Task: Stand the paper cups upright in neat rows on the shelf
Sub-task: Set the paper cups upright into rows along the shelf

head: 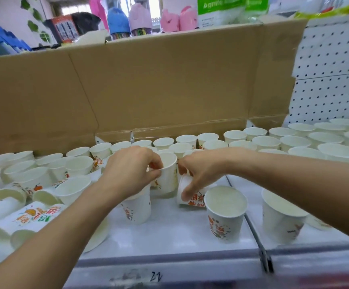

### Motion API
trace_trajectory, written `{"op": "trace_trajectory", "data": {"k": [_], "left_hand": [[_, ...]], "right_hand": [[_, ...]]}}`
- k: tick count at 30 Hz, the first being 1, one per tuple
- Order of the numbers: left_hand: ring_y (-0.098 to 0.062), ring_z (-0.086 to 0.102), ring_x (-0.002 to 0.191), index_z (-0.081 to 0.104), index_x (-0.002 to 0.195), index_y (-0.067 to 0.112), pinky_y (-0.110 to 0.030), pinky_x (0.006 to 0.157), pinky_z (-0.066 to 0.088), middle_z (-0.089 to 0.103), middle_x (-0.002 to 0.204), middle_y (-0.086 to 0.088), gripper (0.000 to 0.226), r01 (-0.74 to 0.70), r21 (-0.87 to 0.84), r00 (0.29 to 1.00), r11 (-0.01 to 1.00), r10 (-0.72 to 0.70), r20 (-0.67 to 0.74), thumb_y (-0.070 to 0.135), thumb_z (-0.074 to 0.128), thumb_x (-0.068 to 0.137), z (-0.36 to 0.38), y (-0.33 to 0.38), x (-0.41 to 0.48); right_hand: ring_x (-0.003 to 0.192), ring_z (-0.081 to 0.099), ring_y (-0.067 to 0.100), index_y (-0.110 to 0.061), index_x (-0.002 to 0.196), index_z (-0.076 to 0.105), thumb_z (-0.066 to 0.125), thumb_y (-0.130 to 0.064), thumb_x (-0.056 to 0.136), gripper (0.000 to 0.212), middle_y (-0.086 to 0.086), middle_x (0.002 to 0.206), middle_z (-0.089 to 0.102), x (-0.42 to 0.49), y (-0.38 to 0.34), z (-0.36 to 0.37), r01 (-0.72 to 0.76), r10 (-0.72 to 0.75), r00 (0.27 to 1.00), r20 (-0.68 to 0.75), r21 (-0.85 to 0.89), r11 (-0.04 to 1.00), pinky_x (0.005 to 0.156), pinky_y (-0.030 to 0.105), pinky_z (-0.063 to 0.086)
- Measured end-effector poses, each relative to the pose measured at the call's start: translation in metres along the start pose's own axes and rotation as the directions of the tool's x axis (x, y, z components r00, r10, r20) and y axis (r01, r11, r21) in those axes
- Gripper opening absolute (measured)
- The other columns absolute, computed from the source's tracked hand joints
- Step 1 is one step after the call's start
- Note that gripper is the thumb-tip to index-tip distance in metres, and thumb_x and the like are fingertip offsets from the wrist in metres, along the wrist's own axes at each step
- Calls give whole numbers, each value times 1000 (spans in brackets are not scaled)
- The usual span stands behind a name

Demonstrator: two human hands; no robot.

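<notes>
White paper cups with orange print cover a white shelf (169, 232). My left hand (127, 174) pinches the rim of an upright cup (168, 174) at the shelf's middle. My right hand (200, 172) grips a cup lying on its side (192, 198) just to the right of it. Upright cups (263, 140) stand in rows along the back and right. Several cups (32, 213) lie tipped over in a heap at the left. Two upright cups (225, 213) stand near the front, and another (137, 207) sits under my left wrist.
A tall cardboard sheet (148, 84) stands behind the cups. White pegboard (332, 76) backs the shelf on the right. A metal divider (255, 232) splits the shelf at the right. The shelf's front edge (169, 265) carries a price rail. Goods sit on a higher shelf.
</notes>
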State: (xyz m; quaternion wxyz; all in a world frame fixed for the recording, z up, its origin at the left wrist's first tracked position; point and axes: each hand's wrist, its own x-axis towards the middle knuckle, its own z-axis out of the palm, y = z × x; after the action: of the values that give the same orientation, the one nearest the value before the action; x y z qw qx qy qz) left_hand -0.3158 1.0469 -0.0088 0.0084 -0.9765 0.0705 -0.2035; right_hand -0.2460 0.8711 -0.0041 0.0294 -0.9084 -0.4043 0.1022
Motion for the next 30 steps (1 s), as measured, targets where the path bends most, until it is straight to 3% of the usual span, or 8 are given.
{"op": "trace_trajectory", "data": {"k": [4, 6, 11, 13, 17, 20, 23, 30], "left_hand": [[-8, 57, 84, 70, 88, 37, -26, 63, 43, 53, 71, 21, 6, 36, -23, 999, 999, -37, -40, 37, 65, 85, -5, 6, -3], [-5, 56, 79, 71, 83, 37, -26, 62, 44, 52, 67, 25, 4, 50, -75, 996, 996, -55, -75, 36, 67, 84, -8, 11, -5], [-5, 61, 77, 73, 81, 33, -34, 71, 52, 67, 76, 16, 5, -15, -303, 999, 953, 0, -50, 31, 69, 83, -14, 42, 3], [-6, 62, 76, 73, 83, 33, -34, 70, 53, 68, 77, 16, 5, -64, -311, 998, 948, 58, -27, 31, 69, 83, -11, 61, 14], [-8, 58, 76, 74, 88, 34, -29, 64, 52, 66, 79, 16, 10, -116, -179, 992, 977, 123, 27, 29, 66, 84, 4, 94, 37], [-10, 59, 77, 74, 89, 33, -25, 60, 48, 68, 79, 14, 13, -125, -108, 987, 986, 134, 90, 27, 65, 83, 14, 103, 48], [-12, 61, 78, 74, 90, 32, -24, 58, 47, 68, 80, 12, 12, -134, -96, 981, 986, 146, 130, 26, 66, 83, 18, 105, 52], [-9, 60, 80, 73, 91, 30, -22, 56, 43, 68, 84, 14, 12, -133, -65, 971, 989, 143, 194, 23, 66, 84, 17, 101, 46]], "right_hand": [[89, 54, 9, -34, 112, 50, 72, -52, 73, 48, -19, 96, 56, -6, 11, 3, 29, -27, 998, -63, 36, 999, 69, 26, 41], [79, 58, 10, -32, 94, 58, 70, -52, 73, 31, -14, 86, 60, -21, 21, -4, 25, -19, 989, -147, 36, 999, 60, 30, 44], [59, 55, 11, -18, 70, 62, 69, -48, 77, 31, -6, 66, 62, -79, 66, -29, -14, 54, 947, -315, 127, 992, 55, 34, 43], [58, 53, 5, -21, 69, 64, 69, -46, 80, 28, -14, 62, 61, -95, 81, -30, -57, 98, 948, -303, 143, 988, 56, 29, 42], [70, 56, 2, -27, 84, 71, 64, -44, 87, 19, -13, 80, 65, -105, 95, -17, -164, 165, 956, -241, 24, 986, 62, 26, 46], [63, 50, -1, -33, 86, 70, 62, -41, 89, 12, -17, 68, 57, -106, 98, -12, -208, 196, 957, -214, -37, 977, 59, 25, 42], [60, 48, 0, -34, 89, 72, 63, -38, 89, 10, -18, 59, 52, -105, 101, -10, -209, 199, 961, -189, -34, 977, 59, 26, 41], [72, 57, 8, -37, 89, 73, 62, -26, 91, 16, -17, 73, 63, -113, 109, -10, -132, 139, 986, -96, 76, 988, 69, 30, 49]]}}
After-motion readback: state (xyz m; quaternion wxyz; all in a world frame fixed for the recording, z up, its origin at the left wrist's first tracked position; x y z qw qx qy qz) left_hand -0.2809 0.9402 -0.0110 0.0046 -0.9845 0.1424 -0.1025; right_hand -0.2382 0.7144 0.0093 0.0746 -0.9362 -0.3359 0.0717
